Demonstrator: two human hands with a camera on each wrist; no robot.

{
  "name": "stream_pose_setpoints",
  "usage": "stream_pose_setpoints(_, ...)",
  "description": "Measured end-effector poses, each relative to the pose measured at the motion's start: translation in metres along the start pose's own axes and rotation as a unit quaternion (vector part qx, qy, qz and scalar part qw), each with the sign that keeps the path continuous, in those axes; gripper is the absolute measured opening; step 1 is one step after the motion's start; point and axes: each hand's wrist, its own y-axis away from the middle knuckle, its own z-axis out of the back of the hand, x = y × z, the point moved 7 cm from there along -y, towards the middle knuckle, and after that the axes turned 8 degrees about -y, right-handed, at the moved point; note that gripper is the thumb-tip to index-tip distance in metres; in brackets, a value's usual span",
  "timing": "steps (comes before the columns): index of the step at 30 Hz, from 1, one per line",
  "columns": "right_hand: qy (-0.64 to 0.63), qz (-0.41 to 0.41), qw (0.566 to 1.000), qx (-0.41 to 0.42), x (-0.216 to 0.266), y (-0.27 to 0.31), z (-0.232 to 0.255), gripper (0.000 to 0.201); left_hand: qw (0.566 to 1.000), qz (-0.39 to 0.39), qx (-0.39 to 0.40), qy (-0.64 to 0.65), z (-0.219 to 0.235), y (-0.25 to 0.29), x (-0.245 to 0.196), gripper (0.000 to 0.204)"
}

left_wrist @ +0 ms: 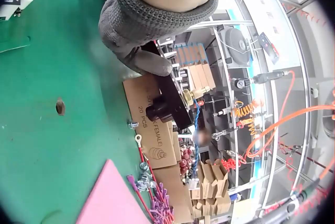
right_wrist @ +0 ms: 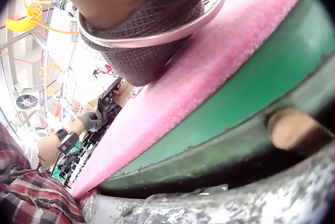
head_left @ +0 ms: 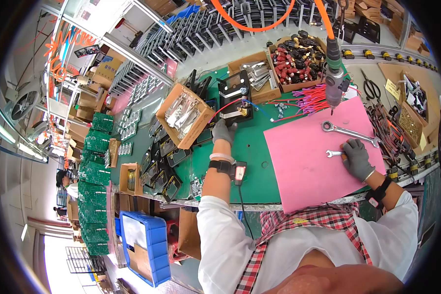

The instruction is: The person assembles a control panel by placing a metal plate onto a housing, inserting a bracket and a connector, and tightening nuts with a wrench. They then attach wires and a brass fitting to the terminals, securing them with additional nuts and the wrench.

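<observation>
My gloved left hand [head_left: 224,132] grips the near edge of a black plate [head_left: 236,88] fitted with brass parts and red and blue wires. In the left wrist view the left hand [left_wrist: 136,36] has its thumb against that black plate [left_wrist: 175,98], which stands tilted. My right hand [head_left: 358,161], also gloved, lies on the pink mat [head_left: 299,161] with fingers curled over the handle of a small wrench [head_left: 334,153]. A larger ratchet wrench [head_left: 350,133] lies just beyond it. The right wrist view shows the right hand [right_wrist: 141,62] from behind, its fingers hidden.
A power driver [head_left: 334,78] hangs above the mat. Boxes of metal strips [head_left: 181,115] and red and black fittings [head_left: 299,61] stand around the plate. Purple-tipped wires [head_left: 313,98] lie beyond the mat; scissors [head_left: 371,88] and cable bundles [head_left: 389,132] are at the right.
</observation>
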Motion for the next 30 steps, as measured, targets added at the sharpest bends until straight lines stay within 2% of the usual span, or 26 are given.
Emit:
stream_pose_setpoints(2, -0.002, 0.002, 1.000, 0.002, 0.002, 0.000, 0.002, 0.027, 1.000, 0.008, 0.011, 0.002, -0.001, 0.003, 0.000, 0.046)
stream_pose_setpoints(5, -0.003, -0.001, 1.000, -0.002, 0.001, 0.001, 0.001, 0.026, 0.996, -0.048, 0.003, 0.079, -0.016, 0.006, -0.004, 0.045)
stream_pose_setpoints(6, -0.004, -0.001, 1.000, -0.003, 0.000, 0.000, 0.000, 0.025, 0.998, -0.038, -0.049, 0.003, -0.006, 0.016, -0.010, 0.045)
stream_pose_setpoints(8, -0.013, -0.004, 1.000, 0.017, 0.000, -0.003, 0.002, 0.025, 0.990, -0.111, -0.034, -0.084, -0.030, 0.006, -0.006, 0.046)
stream_pose_setpoints(10, -0.025, 0.010, 0.999, 0.033, 0.003, -0.008, 0.004, 0.023, 0.993, -0.082, 0.033, -0.072, -0.014, 0.021, -0.011, 0.048)
stream_pose_setpoints(11, -0.035, 0.014, 0.998, 0.053, 0.001, -0.009, 0.004, 0.022, 0.996, -0.019, 0.087, -0.014, 0.020, 0.046, -0.028, 0.049)
stream_pose_setpoints(12, -0.044, 0.018, 0.996, 0.075, -0.002, -0.011, 0.004, 0.022, 0.982, -0.134, 0.075, -0.109, 0.031, 0.062, -0.044, 0.038)
stream_pose_setpoints(13, -0.053, 0.022, 0.994, 0.097, -0.001, -0.013, 0.006, 0.021, 0.895, -0.371, -0.018, -0.247, -0.025, 0.048, -0.027, 0.032)
stream_pose_setpoints(14, -0.058, 0.028, 0.991, 0.121, 0.003, -0.016, 0.010, 0.022, 0.929, -0.368, -0.013, -0.035, -0.051, 0.035, -0.007, 0.030)
stream_pose_setpoints(15, -0.068, 0.043, 0.990, 0.116, 0.006, -0.018, 0.014, 0.023, 0.937, -0.330, -0.006, 0.113, -0.041, 0.040, 0.003, 0.029)
stream_pose_setpoints(16, -0.079, 0.058, 0.989, 0.109, 0.005, -0.019, 0.016, 0.024, 0.918, -0.296, -0.008, 0.263, -0.031, 0.046, 0.013, 0.029)
stream_pose_setpoints(18, -0.071, 0.087, 0.988, 0.103, -0.002, -0.017, 0.017, 0.029, 0.886, -0.183, -0.003, 0.427, 0.056, 0.099, -0.001, 0.031)
stream_pose_setpoints(19, -0.074, 0.088, 0.987, 0.112, -0.003, -0.016, 0.017, 0.029, 0.833, -0.082, 0.027, 0.546, 0.073, 0.106, 0.017, 0.030)
stream_pose_setpoints(20, -0.077, 0.087, 0.986, 0.121, -0.003, -0.016, 0.017, 0.029, 0.756, 0.018, 0.057, 0.652, 0.083, 0.113, 0.043, 0.029)
stream_pose_setpoints(21, -0.080, 0.085, 0.985, 0.128, -0.004, -0.015, 0.018, 0.029, 0.801, 0.001, -0.011, 0.598, 0.105, 0.116, 0.078, 0.029)
stream_pose_setpoints(22, -0.086, 0.083, 0.985, 0.127, -0.005, -0.015, 0.020, 0.030, 0.866, 0.058, -0.119, 0.482, 0.127, 0.120, 0.122, 0.017)
stream_pose_setpoints(23, -0.091, 0.061, 0.984, 0.141, -0.005, -0.017, 0.020, 0.030, 0.942, 0.099, -0.274, 0.167, 0.167, 0.133, 0.155, 0.015)
stream_pose_setpoints(24, -0.096, 0.037, 0.983, 0.153, -0.005, -0.018, 0.022, 0.030, 0.930, 0.121, -0.339, 0.077, 0.168, 0.128, 0.217, 0.017)
stream_pose_setpoints(25, -0.101, 0.011, 0.981, 0.164, -0.004, -0.018, 0.022, 0.030, 0.928, 0.249, -0.276, 0.003, 0.186, 0.141, 0.245, 0.021)
stream_pose_setpoints(27, -0.081, 0.028, 0.983, 0.161, 0.000, -0.020, 0.021, 0.030, 0.908, 0.343, -0.192, -0.146, 0.195, 0.148, 0.306, 0.025)
stream_pose_setpoints(29, -0.062, 0.017, 0.982, 0.180, 0.004, -0.023, 0.020, 0.029, 0.908, 0.357, -0.111, -0.191, 0.197, 0.142, 0.329, 0.026)
stream_pose_setpoints(30, -0.060, 0.023, 0.983, 0.172, 0.007, -0.024, 0.019, 0.029, 0.916, 0.334, -0.076, -0.210, 0.195, 0.131, 0.328, 0.026)
